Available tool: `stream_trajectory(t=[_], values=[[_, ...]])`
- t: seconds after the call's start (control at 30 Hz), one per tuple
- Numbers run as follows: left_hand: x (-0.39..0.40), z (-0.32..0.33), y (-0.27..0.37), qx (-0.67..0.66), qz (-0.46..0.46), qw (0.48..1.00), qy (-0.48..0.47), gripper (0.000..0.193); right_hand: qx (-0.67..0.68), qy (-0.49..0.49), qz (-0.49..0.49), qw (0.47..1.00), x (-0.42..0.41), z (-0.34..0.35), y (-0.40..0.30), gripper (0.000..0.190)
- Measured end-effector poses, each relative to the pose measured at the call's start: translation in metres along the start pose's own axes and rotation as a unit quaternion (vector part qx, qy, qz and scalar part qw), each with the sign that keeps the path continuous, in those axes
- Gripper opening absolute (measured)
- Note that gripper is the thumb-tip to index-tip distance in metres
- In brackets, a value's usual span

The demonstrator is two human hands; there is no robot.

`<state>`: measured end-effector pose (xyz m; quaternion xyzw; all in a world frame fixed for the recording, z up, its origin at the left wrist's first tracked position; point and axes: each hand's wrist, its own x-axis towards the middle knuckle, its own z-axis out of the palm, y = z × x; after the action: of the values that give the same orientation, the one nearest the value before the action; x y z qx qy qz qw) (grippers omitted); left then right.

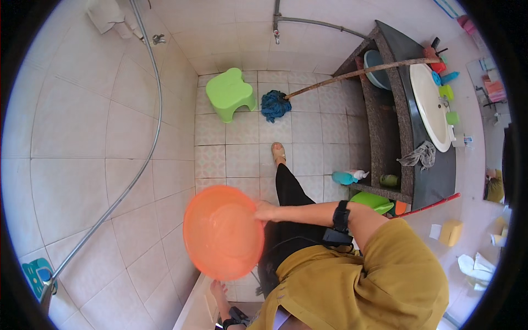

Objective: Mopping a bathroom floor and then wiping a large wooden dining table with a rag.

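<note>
My right hand (266,211) grips the rim of an orange plastic basin (222,235) on its right side. The basin is held up in front of me, over the tiled floor and close to the left wall. Just past the basin's lower rim is my left hand (219,291), fingers apart and holding nothing. Whether its fingertips brush the rim, I cannot tell. Part of the floor behind the basin is hidden.
A green plastic stool (230,91) and a blue mop head (275,105) stand ahead; the mop's wooden handle (350,74) leans on the dark washbasin counter (433,181). Bottles (345,177) sit on the floor beside it. A shower hose (158,103) hangs along the left wall.
</note>
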<state>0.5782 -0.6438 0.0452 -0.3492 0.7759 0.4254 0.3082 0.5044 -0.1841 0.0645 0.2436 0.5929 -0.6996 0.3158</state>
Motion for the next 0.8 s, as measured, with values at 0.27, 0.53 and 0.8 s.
stream_trajectory(t=[0.27, 0.53, 0.8], values=[[0.006, 0.006, 0.026, 0.098, -0.044, 0.994, -0.014, 0.050, 0.099, -0.012, 0.089, 0.991, 0.035, 0.024, 0.028, 0.032], [0.050, 0.059, 0.130, 0.160, -0.046, 0.984, -0.066, 0.052, 0.391, 0.072, -0.069, 0.915, 0.080, -0.182, 0.048, 0.007], [0.080, 0.135, 0.257, 0.152, 0.049, 0.983, -0.095, 0.047, 0.660, 0.261, 0.047, 0.703, 0.014, -0.392, -0.023, 0.017]])
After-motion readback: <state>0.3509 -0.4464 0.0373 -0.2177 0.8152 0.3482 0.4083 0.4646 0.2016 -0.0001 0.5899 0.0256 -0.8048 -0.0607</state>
